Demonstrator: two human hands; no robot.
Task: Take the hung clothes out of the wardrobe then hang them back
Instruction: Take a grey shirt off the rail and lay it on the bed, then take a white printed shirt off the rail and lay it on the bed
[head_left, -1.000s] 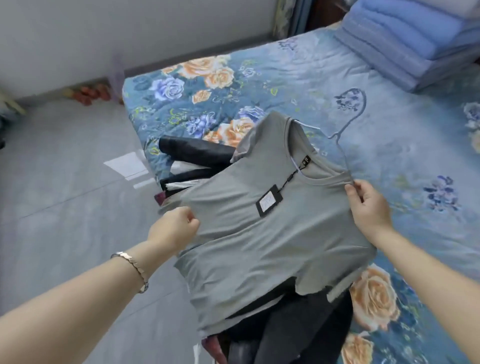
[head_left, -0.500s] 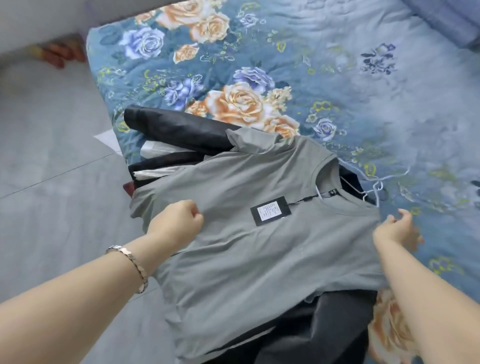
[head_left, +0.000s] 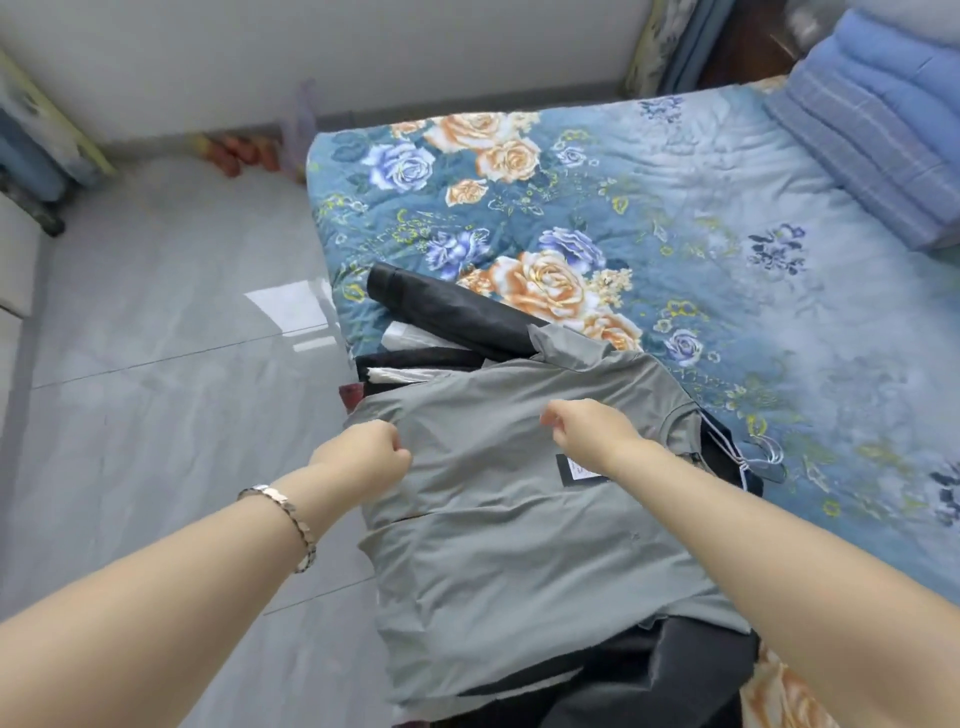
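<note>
To the left, the glossy grey tiled floor (head_left: 156, 389) is lying directly below the bed's edge, and that is the first hazard. The heap of clothes is hanging partly over that edge, so a sideways tug could send garments sliding down onto it. The left hand (head_left: 363, 452), with a silver link bracelet (head_left: 283, 512) at the wrist, is curling its fingers tight and appears to be pinching the sleeve end of the soft grey short-sleeved T-shirt (head_left: 519, 545), with creases running out from the grip. The T-shirt is lying flat on top of a pile of black and dark garments (head_left: 457, 317) at the near corner of the blue quilted floral bedspread (head_left: 727, 249), with no wardrobe in sight. The right hand (head_left: 587, 431) is hovering over the T-shirt's chest with its fingers loosely curled, and I cannot tell whether it is gripping any cloth. Its forearm is covering part of the black rectangular swing tag (head_left: 574, 470). Just right of the collar, thin pale wire hanger hooks (head_left: 769, 453) are poking out onto the bedspread. Lifting by the cloth alone could drag the T-shirt off its hanger or tangle the hooks together. At the far right, folded blue blankets (head_left: 883, 130) are sitting well apart, out of harm's way.
</note>
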